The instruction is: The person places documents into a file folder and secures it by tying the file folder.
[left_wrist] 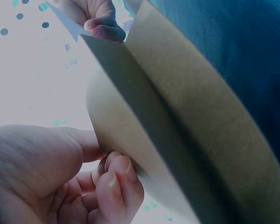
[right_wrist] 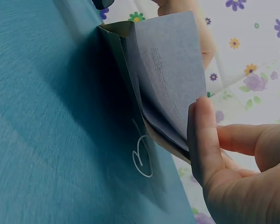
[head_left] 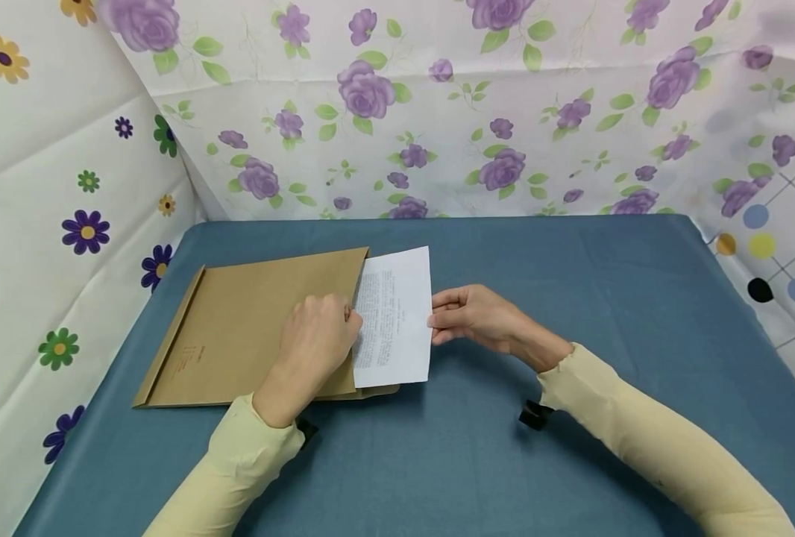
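Observation:
A brown kraft document envelope lies at the left, its mouth towards the right. Printed white paper sticks out of that mouth by a part of its length; the remainder is hidden inside. My left hand pinches the envelope's upper layer at the mouth edge, and in the left wrist view its thumb and curled fingers meet on the brown paper. At the paper's right edge, my right hand pinches it between thumb and fingers. The right wrist view shows the paper bowed slightly inside the opening.
A blue cloth covers the table. A thin white string curls beside the envelope in the right wrist view. Black wrist devices show under the sleeves. Floral curtains hang behind and at both sides.

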`<action>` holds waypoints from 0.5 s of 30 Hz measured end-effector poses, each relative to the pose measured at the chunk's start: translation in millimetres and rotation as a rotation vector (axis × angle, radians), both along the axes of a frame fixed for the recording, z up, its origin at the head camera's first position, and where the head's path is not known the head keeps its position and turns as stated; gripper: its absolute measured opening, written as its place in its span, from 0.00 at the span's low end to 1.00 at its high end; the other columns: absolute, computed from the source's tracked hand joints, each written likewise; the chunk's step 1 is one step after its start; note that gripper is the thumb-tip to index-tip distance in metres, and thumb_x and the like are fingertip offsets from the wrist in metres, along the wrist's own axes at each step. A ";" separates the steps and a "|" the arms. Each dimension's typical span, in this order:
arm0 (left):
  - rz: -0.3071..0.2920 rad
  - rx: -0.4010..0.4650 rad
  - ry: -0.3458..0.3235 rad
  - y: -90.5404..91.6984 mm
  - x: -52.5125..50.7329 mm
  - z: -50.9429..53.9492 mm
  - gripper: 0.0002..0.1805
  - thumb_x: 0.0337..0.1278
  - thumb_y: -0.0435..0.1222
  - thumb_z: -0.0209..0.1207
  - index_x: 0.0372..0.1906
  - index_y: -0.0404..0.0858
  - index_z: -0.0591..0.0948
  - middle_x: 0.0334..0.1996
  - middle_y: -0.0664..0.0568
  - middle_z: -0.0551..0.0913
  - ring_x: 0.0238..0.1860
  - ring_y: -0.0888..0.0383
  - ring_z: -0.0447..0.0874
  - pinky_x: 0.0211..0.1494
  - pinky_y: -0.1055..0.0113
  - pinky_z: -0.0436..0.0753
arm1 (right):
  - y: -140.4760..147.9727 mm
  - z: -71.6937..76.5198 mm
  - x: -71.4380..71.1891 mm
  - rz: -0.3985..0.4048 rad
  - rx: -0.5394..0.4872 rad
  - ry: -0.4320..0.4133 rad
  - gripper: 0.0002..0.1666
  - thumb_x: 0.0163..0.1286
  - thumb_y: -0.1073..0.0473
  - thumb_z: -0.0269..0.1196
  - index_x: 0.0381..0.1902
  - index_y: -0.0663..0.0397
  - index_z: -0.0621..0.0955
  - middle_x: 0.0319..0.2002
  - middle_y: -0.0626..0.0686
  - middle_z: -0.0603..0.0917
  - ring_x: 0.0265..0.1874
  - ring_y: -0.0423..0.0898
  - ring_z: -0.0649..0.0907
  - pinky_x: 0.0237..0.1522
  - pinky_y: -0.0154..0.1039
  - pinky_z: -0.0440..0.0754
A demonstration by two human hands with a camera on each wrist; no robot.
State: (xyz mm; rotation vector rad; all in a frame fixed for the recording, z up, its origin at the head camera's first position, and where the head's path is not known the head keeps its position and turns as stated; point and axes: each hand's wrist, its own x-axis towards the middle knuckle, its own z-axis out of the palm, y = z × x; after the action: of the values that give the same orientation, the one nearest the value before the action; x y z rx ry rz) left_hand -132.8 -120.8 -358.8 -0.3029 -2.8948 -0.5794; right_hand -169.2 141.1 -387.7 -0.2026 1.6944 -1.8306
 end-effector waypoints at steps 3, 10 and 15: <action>0.000 -0.002 0.002 0.2 -0.1 0.0 0.25 0.58 0.25 0.54 0.10 0.44 0.59 0.14 0.58 0.50 0.18 0.61 0.47 0.21 0.67 0.50 | -5.8 -1.9 -0.8 -0.001 0.000 -0.002 0.25 0.72 0.73 0.63 0.65 0.74 0.75 0.50 0.64 0.85 0.40 0.51 0.88 0.46 0.43 0.87; 0.003 -0.007 -0.001 0.6 -0.5 0.4 0.25 0.58 0.25 0.55 0.10 0.43 0.60 0.14 0.58 0.50 0.18 0.60 0.48 0.21 0.67 0.51 | -20.4 -5.1 -3.5 -0.006 0.014 -0.007 0.22 0.72 0.73 0.62 0.63 0.73 0.76 0.49 0.65 0.86 0.38 0.51 0.88 0.45 0.43 0.87; 0.006 -0.009 -0.005 0.5 -0.7 0.6 0.25 0.59 0.25 0.56 0.10 0.42 0.61 0.13 0.58 0.52 0.16 0.60 0.50 0.19 0.67 0.51 | -30.4 -6.6 -5.1 -0.014 0.020 -0.002 0.22 0.73 0.73 0.61 0.63 0.74 0.76 0.47 0.65 0.85 0.36 0.50 0.88 0.45 0.43 0.87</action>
State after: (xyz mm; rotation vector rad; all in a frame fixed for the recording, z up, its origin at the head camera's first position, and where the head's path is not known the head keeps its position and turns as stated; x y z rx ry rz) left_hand -133.5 -120.3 -358.1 -0.2943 -2.9030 -0.5672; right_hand -174.2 110.6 -394.3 -0.1805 1.7161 -1.8223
